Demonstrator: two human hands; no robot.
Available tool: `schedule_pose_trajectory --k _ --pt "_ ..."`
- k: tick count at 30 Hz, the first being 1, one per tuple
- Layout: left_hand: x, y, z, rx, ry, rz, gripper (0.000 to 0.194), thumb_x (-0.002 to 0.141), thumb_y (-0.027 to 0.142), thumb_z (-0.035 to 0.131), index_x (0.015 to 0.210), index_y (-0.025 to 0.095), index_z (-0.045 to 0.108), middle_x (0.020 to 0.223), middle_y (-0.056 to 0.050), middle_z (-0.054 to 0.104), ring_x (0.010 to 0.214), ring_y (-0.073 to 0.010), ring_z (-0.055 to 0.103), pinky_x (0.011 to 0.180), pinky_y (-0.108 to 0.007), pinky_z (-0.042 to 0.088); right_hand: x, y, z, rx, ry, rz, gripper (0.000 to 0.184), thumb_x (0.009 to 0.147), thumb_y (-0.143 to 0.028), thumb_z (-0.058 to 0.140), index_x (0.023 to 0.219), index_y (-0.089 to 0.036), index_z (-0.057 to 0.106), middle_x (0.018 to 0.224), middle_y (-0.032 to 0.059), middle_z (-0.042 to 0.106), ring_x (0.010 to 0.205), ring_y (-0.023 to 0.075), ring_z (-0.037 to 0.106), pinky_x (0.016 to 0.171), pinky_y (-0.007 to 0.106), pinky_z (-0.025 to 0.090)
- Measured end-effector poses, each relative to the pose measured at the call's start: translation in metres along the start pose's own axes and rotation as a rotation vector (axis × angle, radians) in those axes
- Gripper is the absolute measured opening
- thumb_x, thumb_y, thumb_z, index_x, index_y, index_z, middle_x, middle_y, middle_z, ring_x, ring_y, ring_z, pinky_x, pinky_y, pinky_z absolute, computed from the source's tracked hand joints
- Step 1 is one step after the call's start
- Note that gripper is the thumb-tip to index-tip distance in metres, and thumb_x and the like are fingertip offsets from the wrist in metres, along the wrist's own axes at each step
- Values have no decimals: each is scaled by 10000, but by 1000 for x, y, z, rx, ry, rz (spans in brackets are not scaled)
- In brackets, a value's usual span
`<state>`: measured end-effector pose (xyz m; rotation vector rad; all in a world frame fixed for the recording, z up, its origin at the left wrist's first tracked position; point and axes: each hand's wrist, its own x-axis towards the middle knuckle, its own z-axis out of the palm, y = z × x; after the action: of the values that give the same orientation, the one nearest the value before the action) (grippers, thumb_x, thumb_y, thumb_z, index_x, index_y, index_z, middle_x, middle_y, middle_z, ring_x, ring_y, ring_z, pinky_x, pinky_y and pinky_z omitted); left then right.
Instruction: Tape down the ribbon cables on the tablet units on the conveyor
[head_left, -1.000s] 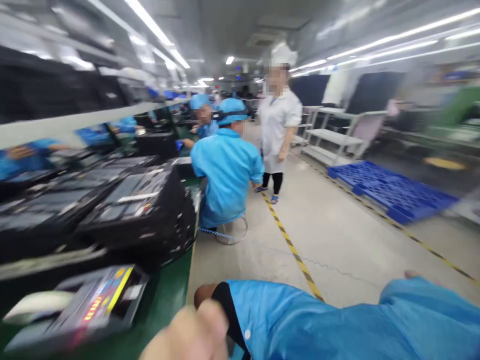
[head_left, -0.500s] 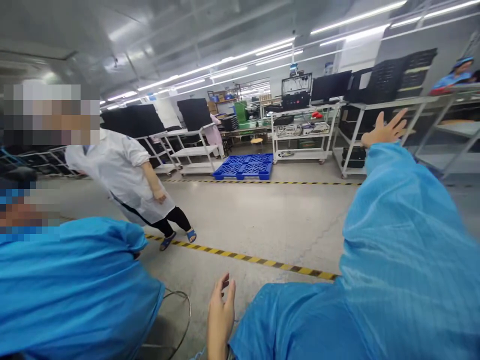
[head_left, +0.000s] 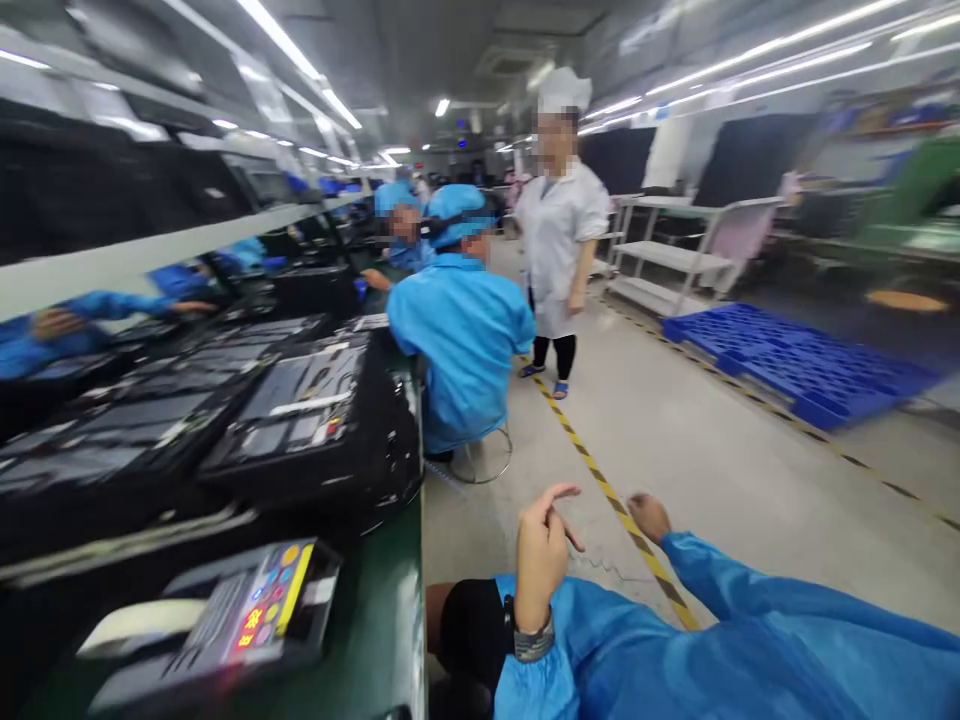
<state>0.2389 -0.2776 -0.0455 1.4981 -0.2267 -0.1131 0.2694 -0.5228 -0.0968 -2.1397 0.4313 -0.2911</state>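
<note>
My left hand (head_left: 541, 552) is raised over my lap with a strap on its wrist. Its index finger points right, the other fingers are loosely bent, and it holds nothing. My right hand (head_left: 649, 516) sticks out of a blue sleeve just to the right, curled into a loose fist with nothing seen in it. Both hands hang above the grey floor, right of the green workbench (head_left: 375, 640). A grey device with coloured buttons (head_left: 225, 620) lies on the bench near my left side. Black trays holding electronics (head_left: 300, 420) are stacked behind it.
A seated co-worker in a blue smock (head_left: 465, 340) sits on a stool at the bench ahead. A person in a white coat (head_left: 559, 230) stands in the aisle beyond. Yellow-black floor tape (head_left: 592, 470) runs down the aisle. A blue pallet (head_left: 802, 365) and white racks (head_left: 675, 265) stand at the right.
My view has swung back from the racks across the aisle to the line of benches. My right arm, stretched out with spread fingers, has dropped and its hand has curled. My left hand rose.
</note>
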Motion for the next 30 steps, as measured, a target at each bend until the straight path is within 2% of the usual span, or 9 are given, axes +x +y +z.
schedule_pose_trajectory --k 2,6,10,13,16,19,21,26,30 --pt "-16 5 -6 -3 60 -44 341 984 321 448 1079 175 741 879 -71 785 429 -105 585 472 -250 428 20 -23 64 28 -187 -74 284 900 -287 659 628 -207 658 613 21 660 637 233 698 674 357 567" --pt "-74 8 -16 51 374 -46 342 991 309 455 902 228 775 561 -16 608 482 -159 544 512 -282 438 15 -107 158 295 -646 -500 220 943 -350 631 851 -190 751 719 24 733 722 196 702 755 316 548" --pt "-163 21 -8 144 770 9 388 1023 318 478 857 287 827 552 -27 615 536 -197 586 591 -341 488 -57 -180 182 481 -1026 -721 292 997 -447 635 924 -198 770 701 12 715 676 163 671 704 283 517" --pt "-233 45 3 270 1129 133 321 974 245 546 843 281 837 522 -24 620 554 -212 613 608 -351 483 -116 -205 183 538 -1337 -749 310 1002 -475 646 941 -202 779 684 16 703 648 167 654 673 291 512" --pt "-299 72 7 389 1559 281 202 890 216 623 870 215 824 560 -29 640 560 -205 605 624 -349 489 -160 -216 201 515 -1528 -814 269 993 -433 647 971 -202 782 699 12 691 659 164 628 661 288 493" --pt "-344 85 -4 446 1826 309 185 857 279 677 940 162 792 633 -38 675 594 -198 620 601 -313 483 -179 -224 229 505 -1523 -795 217 943 -386 678 902 -189 759 682 -1 665 635 145 598 627 269 462" --pt "-354 80 -26 438 1885 152 249 857 304 717 1054 159 760 815 -55 738 710 -200 669 614 -285 494 -172 -228 247 528 -1410 -665 220 904 -395 708 859 -181 730 654 -8 650 590 130 577 582 254 445" --pt "-330 27 -116 538 1942 -234 300 948 361 623 1196 196 662 1225 -105 689 1163 -243 664 959 -364 551 -132 -230 283 548 -1247 -248 359 818 -511 783 890 -170 698 643 -4 670 480 105 533 425 216 368" --pt "-315 -12 -188 724 2029 -478 402 911 350 672 1255 155 600 1399 -184 562 1391 -318 494 1221 -511 367 -126 -227 301 565 -1286 -50 383 774 -513 831 835 -167 679 679 11 692 464 87 534 381 193 350"
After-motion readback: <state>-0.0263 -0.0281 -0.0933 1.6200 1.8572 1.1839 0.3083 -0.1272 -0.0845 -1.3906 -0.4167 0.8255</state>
